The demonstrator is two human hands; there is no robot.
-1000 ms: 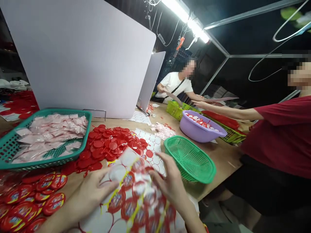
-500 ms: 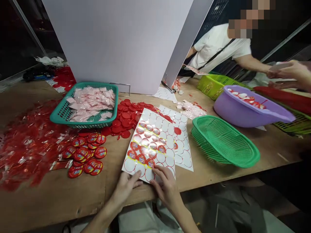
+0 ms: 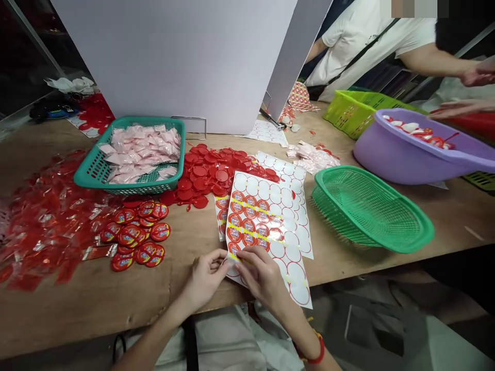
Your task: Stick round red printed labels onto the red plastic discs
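Now, in the head-worn view, the person's hands meet at the near-left edge of a white label sheet (image 3: 280, 252), which rests on the wooden table (image 3: 185, 226) with its lower right corner past the table's front edge. The left hand (image 3: 207, 275) has thumb and fingertips pinched on the sheet's edge; the right hand (image 3: 263, 273) pinches just beside it. Whether a label is lifted between them is too small to tell. Half a second ago a wider gap separated the hands along this edge; it has nearly closed, so the work seems narrowed to one small spot. Round red labels fill part of the sheet, which overlaps a second sheet (image 3: 301, 190). Left of them are loose labelled discs (image 3: 129, 234); beyond, a heap of red discs (image 3: 199, 172) lies beside a teal basket (image 3: 181, 149) of pale pink packets (image 3: 143, 149). To the right are a green basket (image 3: 425, 237) and a purple tub (image 3: 402, 162).
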